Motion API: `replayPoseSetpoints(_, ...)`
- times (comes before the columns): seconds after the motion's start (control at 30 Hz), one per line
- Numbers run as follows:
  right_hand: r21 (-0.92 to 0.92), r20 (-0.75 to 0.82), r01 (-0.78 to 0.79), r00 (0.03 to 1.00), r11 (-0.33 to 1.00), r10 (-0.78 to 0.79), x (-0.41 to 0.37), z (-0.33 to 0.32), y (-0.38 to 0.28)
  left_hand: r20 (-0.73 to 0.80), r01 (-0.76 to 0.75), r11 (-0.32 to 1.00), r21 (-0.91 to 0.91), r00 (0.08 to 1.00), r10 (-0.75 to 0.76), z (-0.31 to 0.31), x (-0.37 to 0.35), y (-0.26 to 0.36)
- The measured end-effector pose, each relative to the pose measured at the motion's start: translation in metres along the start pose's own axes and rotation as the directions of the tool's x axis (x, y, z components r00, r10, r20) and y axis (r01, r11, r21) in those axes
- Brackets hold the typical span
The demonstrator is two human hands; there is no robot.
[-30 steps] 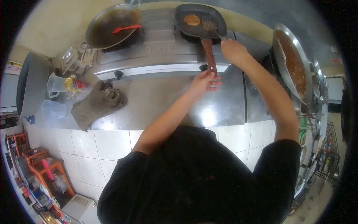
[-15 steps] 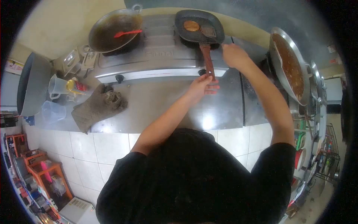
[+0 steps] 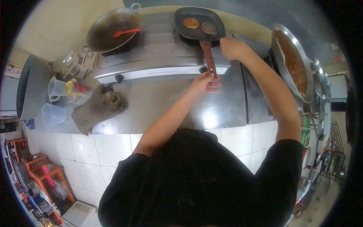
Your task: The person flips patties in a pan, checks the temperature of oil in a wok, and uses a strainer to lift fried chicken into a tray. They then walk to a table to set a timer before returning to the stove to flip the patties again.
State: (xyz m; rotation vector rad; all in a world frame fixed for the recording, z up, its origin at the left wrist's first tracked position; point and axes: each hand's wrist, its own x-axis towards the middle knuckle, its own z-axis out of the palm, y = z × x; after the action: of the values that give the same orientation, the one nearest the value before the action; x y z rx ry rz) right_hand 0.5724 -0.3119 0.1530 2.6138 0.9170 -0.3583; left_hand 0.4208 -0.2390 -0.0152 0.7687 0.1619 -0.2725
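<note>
**Trainee:** Reading from the left edge of the frame, what do you log?

**Operator:** From my remote desk I log a clear measuring jug (image 3: 56,87), a yellow-and-red can (image 3: 75,87) just beside it and a plastic cup (image 3: 53,113) below them. An oven glove (image 3: 99,108) lies flat on the steel counter (image 3: 166,102). Upper left of centre, a wok (image 3: 107,22) of dark liquid sits on the two-burner stove (image 3: 162,53) with a red spatula (image 3: 126,32) resting in it.

**Trainee:** And the pan at top centre?

**Operator:** I mark a square grill pan (image 3: 198,17) on the right-hand burner. It holds one browned patty (image 3: 191,23), with the blade of a metal turner (image 3: 208,28) just beside the patty. The pan's reddish handle (image 3: 208,56) points down toward the frame's middle.

**Trainee:** The hands?

**Operator:** The left hand (image 3: 206,83) pinches the handle's near end between thumb and fingers. The right hand (image 3: 232,48), just right of the handle, is curled closed on the turner's thin shaft, though the knuckles hide the grip itself. At the right edge, well apart, I note a large pan (image 3: 293,62) of brown sauce.
</note>
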Motion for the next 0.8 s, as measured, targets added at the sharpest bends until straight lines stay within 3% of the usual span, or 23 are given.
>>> replayPoseSetpoints(0.07, -0.014, 0.036, 0.02, 0.999, 1.0, -0.02, 0.0, 0.005, 0.0, -0.005, 0.004, 1.0, 0.0, 1.0, -0.004, 0.001, -0.002, 0.0)
replayPoseSetpoints(0.13, 0.018, -0.162, 0.044, 0.986, 0.999, -0.041, -0.006, 0.015, -0.005, -0.005, -0.01, 1.0, 0.003, 1.0, 0.01, 0.002, -0.002, 0.001)
replayPoseSetpoints(0.23, -0.011, -0.247, 0.091, 0.965, 0.996, -0.091, 0.001, 0.032, 0.004, -0.005, -0.026, 1.0, 0.0, 1.0, 0.026, 0.001, -0.002, 0.0)
replayPoseSetpoints(0.27, -0.013, -0.256, 0.089, 0.962, 0.996, -0.089, -0.003, 0.022, 0.003, -0.001, -0.032, 0.999, 0.006, 0.999, 0.032, 0.0, -0.001, 0.0)
replayPoseSetpoints(0.33, 0.079, -0.257, -0.069, 0.962, 0.994, 0.087, -0.013, 0.004, 0.003, -0.003, -0.02, 1.0, -0.002, 1.0, 0.02, -0.001, 0.0, -0.002)
replayPoseSetpoints(0.43, -0.033, -0.299, -0.03, 0.954, 0.999, 0.019, -0.021, -0.008, -0.003, -0.003, -0.016, 1.0, 0.002, 1.0, 0.016, -0.001, -0.001, 0.0)
replayPoseSetpoints(0.63, 0.029, -0.18, 0.069, 0.982, 0.997, -0.062, 0.014, -0.014, -0.03, 0.015, -0.001, 1.0, -0.001, 1.0, 0.001, -0.002, -0.002, 0.003)
replayPoseSetpoints(0.8, 0.068, -0.186, 0.083, 0.98, 0.994, -0.069, 0.015, 0.0, -0.043, 0.01, 0.028, 1.0, 0.001, 1.0, -0.028, -0.005, -0.001, 0.003)
